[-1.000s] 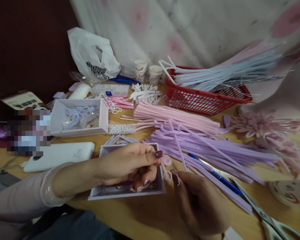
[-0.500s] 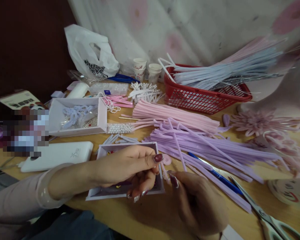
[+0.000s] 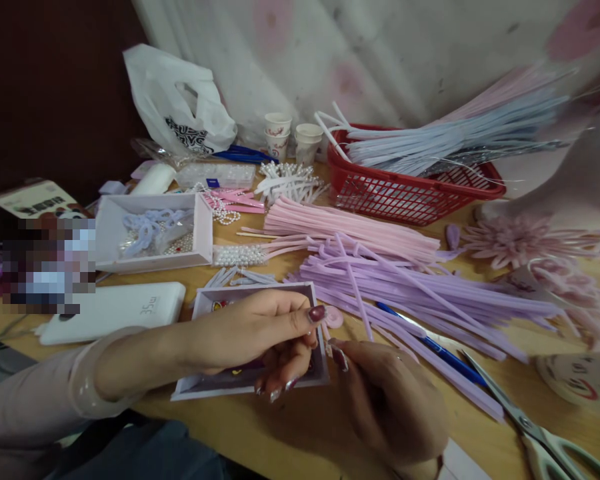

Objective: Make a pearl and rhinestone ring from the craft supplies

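A pink pipe cleaner [image 3: 335,318], curled into a small coil, shows just past the fingertips of my left hand [image 3: 280,330]. The left thumb and index finger are closed on it, while the other fingers curl loosely below. My right hand [image 3: 393,393] is closed in a pinch at the lower end of the same pink strand, close by the left fingertips. Its inner fingers are hidden from view. Under my left hand lies a shallow white box [image 3: 200,387] with small colourful pieces, partly covered by the wrist.
Purple pipe cleaners [image 3: 405,287] and a pink bundle [image 3: 350,230] lie beyond my hands. Scissors [image 3: 525,423] and a blue pen [image 3: 453,363] are at the right. Behind stands a red basket [image 3: 395,200]. A white power bank [image 3: 115,313] sits left, near another box [image 3: 204,233].
My right hand has shifted slightly left, its fingertips now closer to the left hand. The left hand keeps its hold on the pink pipe cleaner almost unmoved.
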The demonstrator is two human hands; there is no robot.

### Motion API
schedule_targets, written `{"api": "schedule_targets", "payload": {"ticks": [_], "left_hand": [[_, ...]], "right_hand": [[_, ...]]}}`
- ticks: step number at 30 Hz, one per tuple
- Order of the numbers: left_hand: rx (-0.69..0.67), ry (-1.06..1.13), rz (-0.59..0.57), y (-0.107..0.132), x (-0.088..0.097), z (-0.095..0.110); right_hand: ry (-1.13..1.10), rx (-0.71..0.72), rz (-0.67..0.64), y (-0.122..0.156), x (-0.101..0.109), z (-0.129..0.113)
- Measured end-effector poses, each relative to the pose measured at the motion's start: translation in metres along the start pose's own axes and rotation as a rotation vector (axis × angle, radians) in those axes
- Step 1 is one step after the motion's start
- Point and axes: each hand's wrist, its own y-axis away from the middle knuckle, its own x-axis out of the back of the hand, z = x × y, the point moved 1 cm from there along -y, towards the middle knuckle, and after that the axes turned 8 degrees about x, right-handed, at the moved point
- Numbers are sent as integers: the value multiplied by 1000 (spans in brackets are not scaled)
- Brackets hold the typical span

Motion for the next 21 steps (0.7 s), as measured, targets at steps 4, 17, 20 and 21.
{"api": "schedule_targets", "payload": {"ticks": [4, 17, 20, 21], "left_hand": [[7, -22, 15, 0, 1, -1], [40, -40, 21, 0, 0, 3], [34, -30, 31, 0, -1, 3], [34, -30, 32, 0, -1, 3]], "right_hand": [[29, 13, 21, 1, -2, 1], [9, 7, 14, 1, -2, 0], [-20, 25, 27, 2, -3, 2], [-19, 26, 36, 1, -3, 2]]}}
